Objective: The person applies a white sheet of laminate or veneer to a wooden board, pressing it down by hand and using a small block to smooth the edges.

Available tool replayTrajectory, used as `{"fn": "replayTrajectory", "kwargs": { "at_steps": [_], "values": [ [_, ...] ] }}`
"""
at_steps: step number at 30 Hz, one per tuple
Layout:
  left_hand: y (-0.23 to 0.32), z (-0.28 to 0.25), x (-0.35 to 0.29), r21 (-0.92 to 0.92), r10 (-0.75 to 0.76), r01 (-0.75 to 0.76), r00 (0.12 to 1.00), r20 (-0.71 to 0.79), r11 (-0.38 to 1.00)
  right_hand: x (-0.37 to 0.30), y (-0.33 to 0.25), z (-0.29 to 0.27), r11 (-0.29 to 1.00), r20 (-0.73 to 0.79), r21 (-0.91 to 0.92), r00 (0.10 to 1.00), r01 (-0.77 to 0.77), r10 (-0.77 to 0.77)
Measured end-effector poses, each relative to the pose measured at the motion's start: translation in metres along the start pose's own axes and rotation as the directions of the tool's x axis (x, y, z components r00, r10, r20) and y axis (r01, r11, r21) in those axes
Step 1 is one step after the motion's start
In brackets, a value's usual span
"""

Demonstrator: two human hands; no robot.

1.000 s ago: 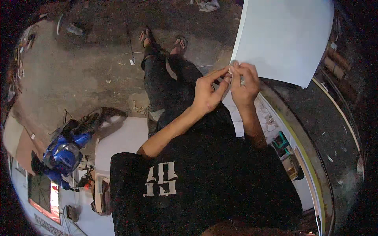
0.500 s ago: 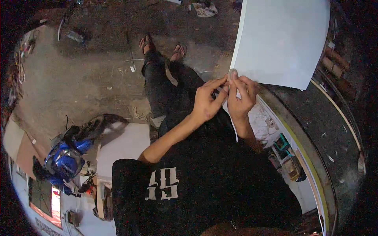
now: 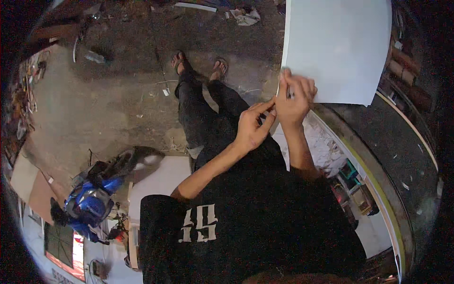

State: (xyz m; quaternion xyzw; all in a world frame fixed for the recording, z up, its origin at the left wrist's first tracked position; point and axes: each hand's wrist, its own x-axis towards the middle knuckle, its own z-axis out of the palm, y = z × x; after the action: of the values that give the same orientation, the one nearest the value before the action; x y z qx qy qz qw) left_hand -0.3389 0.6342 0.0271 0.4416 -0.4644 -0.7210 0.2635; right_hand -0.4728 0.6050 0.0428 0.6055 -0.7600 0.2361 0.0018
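A large white panel (image 3: 338, 52) lies at the upper right, a thin pale strip running along its left edge. My right hand (image 3: 295, 97) is at the panel's lower left corner, fingers curled and thumb stretched along that edge. A small greyish bit shows at the thumb tip; what the fingers hold is hidden, and they are slightly blurred. Just below the corner, close beside the right wrist, my left hand (image 3: 254, 127) is closed in a pinch with its fingertips by the edge line. Whatever it pinches is too small to make out.
A long bench with a yellow-green edge (image 3: 378, 182) curves down the right side, with a teal box (image 3: 349, 171) beside it. A blue motorbike (image 3: 92, 203) stands at the lower left near a white board (image 3: 161, 177). Scraps and a plastic bottle (image 3: 95, 57) litter the floor.
My right hand has slid up along the panel's left edge, away from the left hand. The left hand stays near the corner. The whole view has shifted slightly.
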Motion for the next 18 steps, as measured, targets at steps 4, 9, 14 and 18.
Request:
{"fn": "replayTrajectory", "kwargs": {
  "at_steps": [4, 9, 14, 18],
  "values": [
    [-0.011, -0.001, 0.002, 0.007, 0.09, -0.09, 0.996, -0.008, 0.996, -0.017, 0.0, -0.007, 0.999, 0.039, -0.04, 0.999, 0.025, -0.024],
    [0.002, -0.014, 0.003, -0.001, -0.122, 0.123, 0.984, 0.129, 0.992, 0.041, -0.007, 0.012, 0.99, 0.076, -0.141, 0.997, 0.024, -0.013],
    [0.004, -0.025, 0.012, 0.033, -0.078, 0.073, 0.971, 0.224, 0.997, 0.002, -0.004, 0.0, 0.991, 0.08, -0.126, 0.996, 0.038, -0.028],
    [0.017, -0.03, 0.018, 0.027, -0.109, 0.106, 0.963, 0.248, 0.994, 0.026, -0.004, 0.003, 0.99, 0.107, -0.132, 0.994, 0.044, -0.03]
  ]
}}
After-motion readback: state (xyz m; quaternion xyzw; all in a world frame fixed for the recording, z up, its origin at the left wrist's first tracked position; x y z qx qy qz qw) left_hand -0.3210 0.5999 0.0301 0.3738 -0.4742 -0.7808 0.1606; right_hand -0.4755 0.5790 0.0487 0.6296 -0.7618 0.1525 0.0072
